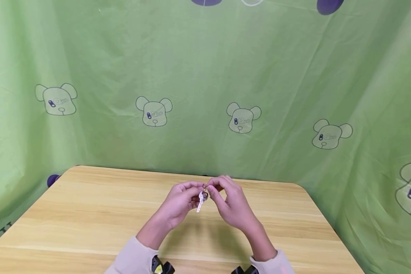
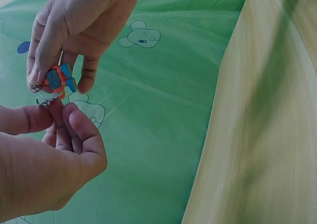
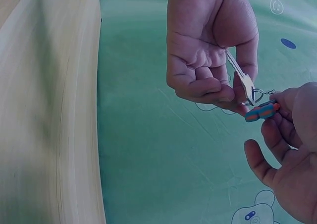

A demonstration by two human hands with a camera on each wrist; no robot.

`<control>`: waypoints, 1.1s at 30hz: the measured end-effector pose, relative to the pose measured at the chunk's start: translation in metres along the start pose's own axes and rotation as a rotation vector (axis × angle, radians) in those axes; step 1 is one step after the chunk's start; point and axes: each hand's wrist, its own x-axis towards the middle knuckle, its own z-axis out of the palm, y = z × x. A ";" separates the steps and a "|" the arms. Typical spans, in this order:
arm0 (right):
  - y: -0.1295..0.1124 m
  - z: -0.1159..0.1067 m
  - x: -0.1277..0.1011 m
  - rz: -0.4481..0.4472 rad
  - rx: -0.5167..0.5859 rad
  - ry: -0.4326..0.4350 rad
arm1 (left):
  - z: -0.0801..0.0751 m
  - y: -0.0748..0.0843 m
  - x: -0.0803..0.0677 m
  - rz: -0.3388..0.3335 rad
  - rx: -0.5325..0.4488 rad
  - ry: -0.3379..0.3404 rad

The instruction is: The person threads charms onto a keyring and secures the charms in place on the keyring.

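Both hands meet above the middle of the wooden table. My left hand pinches a silver key at its head, the blade hanging down and towards me. In the right wrist view the key lies along the left hand, with a metal ring at its head. My right hand pinches a small orange and blue charm joined to that ring by a short chain. The left wrist view shows the charm in the right hand, just above the left hand.
A green cloth printed with bear heads hangs behind the table and drapes down both sides. The table's far edge lies just beyond the hands. Wrist-worn cameras show at the sleeves, bottom centre.
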 end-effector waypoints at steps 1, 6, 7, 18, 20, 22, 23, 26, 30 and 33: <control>0.000 0.000 0.000 -0.001 0.002 -0.001 | 0.000 0.000 0.000 -0.007 -0.002 0.004; 0.000 0.000 0.001 -0.004 0.006 -0.005 | 0.001 0.001 0.000 -0.015 0.006 0.012; 0.000 0.000 0.001 -0.004 0.005 -0.006 | 0.001 0.001 0.000 -0.017 0.006 0.014; 0.000 0.000 0.001 0.021 0.003 -0.003 | 0.001 0.003 -0.001 -0.018 0.012 0.007; 0.000 0.000 0.001 0.023 0.006 -0.003 | 0.001 0.003 -0.002 -0.017 0.010 0.006; -0.001 0.000 0.001 0.022 0.009 -0.002 | 0.001 0.003 -0.001 -0.018 0.006 0.007; -0.001 0.000 0.001 0.022 0.010 -0.002 | 0.001 0.003 -0.002 -0.017 0.006 0.008; -0.001 0.000 0.001 0.020 0.009 -0.001 | 0.001 0.003 -0.002 -0.010 0.008 0.007; -0.001 0.000 0.001 0.021 0.008 -0.002 | 0.001 0.003 -0.001 -0.010 0.012 0.004; -0.001 0.000 0.001 0.020 0.010 0.000 | 0.001 0.002 0.000 -0.014 0.013 0.004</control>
